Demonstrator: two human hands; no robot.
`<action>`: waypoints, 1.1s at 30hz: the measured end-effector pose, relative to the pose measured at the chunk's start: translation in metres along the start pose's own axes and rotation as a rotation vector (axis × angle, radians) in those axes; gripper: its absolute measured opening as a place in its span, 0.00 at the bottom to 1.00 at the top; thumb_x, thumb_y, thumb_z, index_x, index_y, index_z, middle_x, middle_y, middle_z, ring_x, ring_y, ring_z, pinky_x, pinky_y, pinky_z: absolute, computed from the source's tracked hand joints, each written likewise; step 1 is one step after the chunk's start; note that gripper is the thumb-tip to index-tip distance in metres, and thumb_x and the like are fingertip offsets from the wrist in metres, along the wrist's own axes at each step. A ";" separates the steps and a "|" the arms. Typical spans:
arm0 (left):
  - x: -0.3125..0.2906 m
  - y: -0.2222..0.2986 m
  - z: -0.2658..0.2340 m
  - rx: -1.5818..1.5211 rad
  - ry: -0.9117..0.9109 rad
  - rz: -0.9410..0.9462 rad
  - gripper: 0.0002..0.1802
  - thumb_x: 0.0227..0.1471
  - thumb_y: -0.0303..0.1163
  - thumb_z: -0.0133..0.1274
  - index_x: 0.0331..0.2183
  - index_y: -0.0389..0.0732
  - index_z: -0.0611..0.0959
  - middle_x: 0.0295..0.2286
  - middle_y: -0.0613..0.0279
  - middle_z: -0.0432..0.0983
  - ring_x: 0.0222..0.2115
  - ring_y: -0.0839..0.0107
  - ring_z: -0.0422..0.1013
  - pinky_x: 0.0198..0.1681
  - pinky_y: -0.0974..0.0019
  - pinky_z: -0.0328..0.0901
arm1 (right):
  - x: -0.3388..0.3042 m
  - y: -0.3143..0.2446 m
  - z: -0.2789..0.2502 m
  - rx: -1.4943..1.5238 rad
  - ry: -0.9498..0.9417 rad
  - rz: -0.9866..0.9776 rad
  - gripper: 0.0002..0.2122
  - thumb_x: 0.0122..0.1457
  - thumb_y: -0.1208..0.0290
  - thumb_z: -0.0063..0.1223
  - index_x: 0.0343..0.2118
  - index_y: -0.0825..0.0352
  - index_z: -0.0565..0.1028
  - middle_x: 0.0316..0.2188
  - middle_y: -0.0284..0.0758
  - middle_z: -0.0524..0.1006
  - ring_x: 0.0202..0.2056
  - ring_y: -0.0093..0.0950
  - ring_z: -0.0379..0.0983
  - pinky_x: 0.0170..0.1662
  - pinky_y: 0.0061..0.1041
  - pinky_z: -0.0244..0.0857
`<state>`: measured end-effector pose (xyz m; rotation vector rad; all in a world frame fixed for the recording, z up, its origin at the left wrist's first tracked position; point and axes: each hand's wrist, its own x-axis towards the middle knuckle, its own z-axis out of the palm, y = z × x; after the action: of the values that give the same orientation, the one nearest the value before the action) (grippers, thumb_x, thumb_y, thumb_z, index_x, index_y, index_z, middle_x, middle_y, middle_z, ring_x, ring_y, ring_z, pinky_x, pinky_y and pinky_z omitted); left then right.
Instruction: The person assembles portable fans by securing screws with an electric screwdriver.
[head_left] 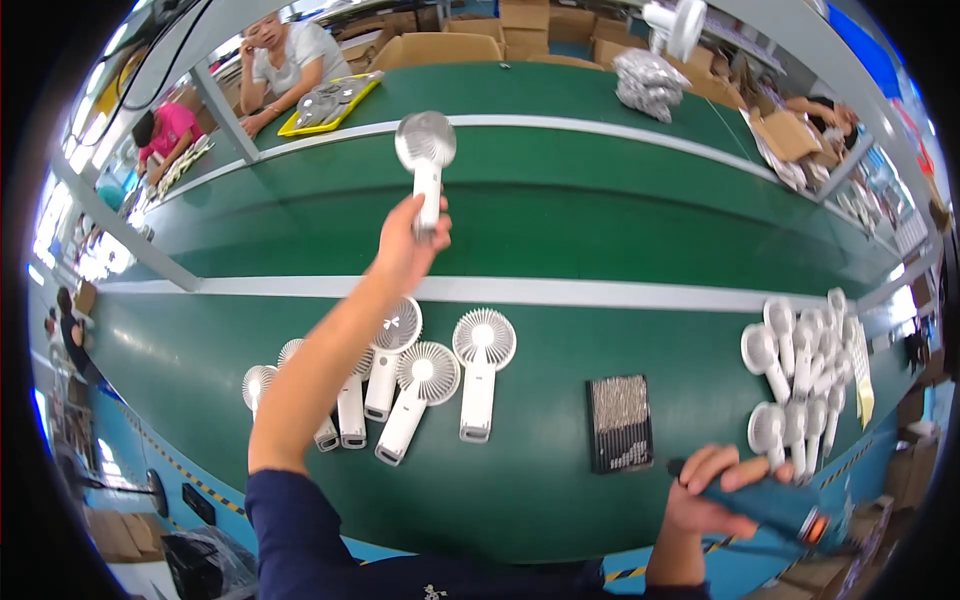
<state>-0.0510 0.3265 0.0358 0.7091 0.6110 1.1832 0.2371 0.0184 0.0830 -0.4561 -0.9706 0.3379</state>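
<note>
A white handheld fan (pixel 427 185) is in the left hand (pixel 408 245), its long axis running nearly straight away from the person, head far and handle near. It is beyond the pale rail (pixel 560 291), over the far green strip (pixel 600 235); whether it touches that surface, I cannot tell. The right hand (pixel 712 492) is well apart, low and to the right, closed around a teal power screwdriver (pixel 765 505) whose dark nose points left toward the black screw tray (pixel 621 425) on the tabletop (pixel 540 490). The left forearm partly covers the loose fans (pixel 425 380); fingers hide the held handle's lower part. The screwdriver's tip and blurred rear are hard to make out. More fans (pixel 800 370) crowd together farther right.
</note>
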 end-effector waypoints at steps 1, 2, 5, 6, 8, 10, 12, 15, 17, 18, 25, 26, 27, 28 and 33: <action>-0.042 -0.013 0.025 0.012 -0.045 -0.028 0.21 0.59 0.39 0.36 0.50 0.38 0.68 0.32 0.65 0.69 0.25 0.76 0.62 0.26 0.72 0.59 | 0.006 -0.001 0.003 0.037 -0.036 0.059 0.34 0.52 0.46 0.54 0.52 0.61 0.52 0.28 0.33 0.69 0.17 0.28 0.67 0.17 0.25 0.66; -0.088 -0.019 0.051 -0.115 -0.008 -0.111 0.22 0.59 0.40 0.34 0.51 0.38 0.67 0.33 0.65 0.68 0.24 0.76 0.61 0.25 0.72 0.57 | 0.009 0.003 0.010 0.076 -0.012 0.064 0.34 0.52 0.45 0.53 0.53 0.61 0.52 0.28 0.33 0.69 0.18 0.28 0.67 0.17 0.25 0.66; -0.183 -0.047 0.076 -0.264 -0.139 -0.200 0.28 0.61 0.50 0.33 0.52 0.39 0.64 0.35 0.65 0.65 0.23 0.78 0.59 0.25 0.73 0.55 | 0.023 0.013 0.036 0.162 -0.074 0.132 0.37 0.50 0.39 0.50 0.54 0.61 0.52 0.26 0.32 0.69 0.18 0.25 0.66 0.17 0.23 0.63; -0.200 -0.058 0.085 -0.305 -0.158 -0.191 0.26 0.61 0.49 0.33 0.52 0.40 0.64 0.34 0.65 0.65 0.24 0.77 0.59 0.26 0.72 0.55 | 0.022 0.013 0.038 0.151 -0.120 0.218 0.38 0.49 0.37 0.49 0.53 0.62 0.53 0.24 0.33 0.70 0.17 0.24 0.65 0.17 0.22 0.63; -0.218 -0.082 0.099 -0.340 -0.192 -0.146 0.24 0.61 0.47 0.36 0.51 0.40 0.65 0.34 0.64 0.65 0.25 0.74 0.60 0.28 0.69 0.56 | 0.018 0.010 0.039 0.042 -0.241 0.363 0.38 0.50 0.34 0.45 0.53 0.63 0.55 0.23 0.32 0.70 0.14 0.21 0.61 0.14 0.20 0.58; -0.227 -0.091 0.095 -0.322 -0.274 -0.208 0.26 0.60 0.47 0.37 0.52 0.39 0.64 0.34 0.63 0.65 0.26 0.73 0.61 0.30 0.67 0.57 | -0.003 0.004 0.045 -0.080 -0.217 0.587 0.38 0.50 0.33 0.43 0.52 0.64 0.56 0.21 0.32 0.69 0.13 0.21 0.62 0.14 0.20 0.59; -0.236 -0.101 0.090 -0.237 -0.323 -0.254 0.26 0.61 0.45 0.37 0.53 0.37 0.63 0.34 0.62 0.66 0.28 0.72 0.62 0.31 0.68 0.58 | -0.025 0.001 0.036 -0.131 -0.216 0.675 0.39 0.49 0.32 0.43 0.52 0.64 0.55 0.19 0.31 0.67 0.13 0.21 0.61 0.15 0.21 0.60; -0.246 -0.115 0.090 -0.178 -0.306 -0.272 0.25 0.61 0.45 0.38 0.53 0.37 0.63 0.35 0.61 0.66 0.28 0.73 0.61 0.30 0.70 0.58 | -0.033 0.002 0.024 0.094 -0.244 0.557 0.41 0.48 0.30 0.42 0.52 0.64 0.55 0.19 0.32 0.67 0.13 0.22 0.60 0.15 0.22 0.60; -0.248 -0.121 0.090 -0.254 -0.258 -0.365 0.27 0.61 0.48 0.38 0.53 0.38 0.63 0.35 0.62 0.66 0.27 0.73 0.61 0.28 0.71 0.57 | -0.022 0.001 0.025 0.146 -0.244 0.535 0.42 0.47 0.29 0.42 0.53 0.64 0.56 0.19 0.33 0.66 0.14 0.24 0.60 0.16 0.24 0.60; -0.249 -0.124 0.090 -0.287 -0.216 -0.377 0.27 0.61 0.49 0.36 0.52 0.39 0.63 0.35 0.63 0.66 0.27 0.73 0.60 0.26 0.71 0.56 | -0.018 0.002 0.027 0.198 -0.275 0.470 0.42 0.47 0.29 0.43 0.53 0.64 0.56 0.19 0.34 0.67 0.15 0.25 0.61 0.16 0.25 0.60; -0.247 -0.137 0.097 -0.318 -0.146 -0.398 0.26 0.61 0.50 0.34 0.51 0.40 0.64 0.32 0.65 0.63 0.24 0.76 0.58 0.24 0.72 0.55 | 0.007 0.032 0.020 0.191 -0.293 0.374 0.43 0.45 0.26 0.39 0.52 0.61 0.59 0.20 0.33 0.66 0.15 0.24 0.61 0.17 0.23 0.60; -0.247 -0.139 0.095 -0.303 -0.142 -0.395 0.26 0.61 0.50 0.35 0.51 0.40 0.64 0.31 0.65 0.63 0.25 0.75 0.58 0.25 0.72 0.55 | 0.009 0.040 0.015 0.132 -0.316 0.344 0.44 0.44 0.24 0.37 0.52 0.61 0.59 0.19 0.32 0.66 0.15 0.23 0.62 0.17 0.23 0.60; -0.248 -0.141 0.093 -0.323 -0.129 -0.377 0.23 0.62 0.47 0.35 0.50 0.40 0.64 0.32 0.61 0.64 0.26 0.72 0.60 0.26 0.71 0.56 | 0.010 0.048 0.010 0.135 -0.311 0.354 0.44 0.44 0.24 0.35 0.53 0.60 0.59 0.19 0.32 0.66 0.15 0.23 0.62 0.17 0.23 0.60; -0.245 -0.143 0.090 -0.311 -0.124 -0.372 0.22 0.62 0.46 0.36 0.49 0.41 0.65 0.31 0.61 0.64 0.26 0.72 0.60 0.26 0.70 0.56 | 0.008 0.053 0.005 0.136 -0.306 0.365 0.44 0.44 0.23 0.34 0.53 0.60 0.59 0.19 0.32 0.66 0.15 0.23 0.62 0.17 0.22 0.60; -0.230 -0.140 0.087 -0.227 -0.135 -0.412 0.20 0.62 0.48 0.33 0.45 0.42 0.66 0.25 0.61 0.64 0.23 0.71 0.61 0.26 0.68 0.56 | -0.011 0.055 -0.011 0.093 -0.204 0.453 0.44 0.43 0.22 0.30 0.52 0.58 0.59 0.18 0.33 0.66 0.12 0.24 0.60 0.14 0.23 0.58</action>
<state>0.0370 0.0603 -0.0025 0.4382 0.4714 0.7990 0.2369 0.0581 0.0419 -0.5628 -1.0395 0.8486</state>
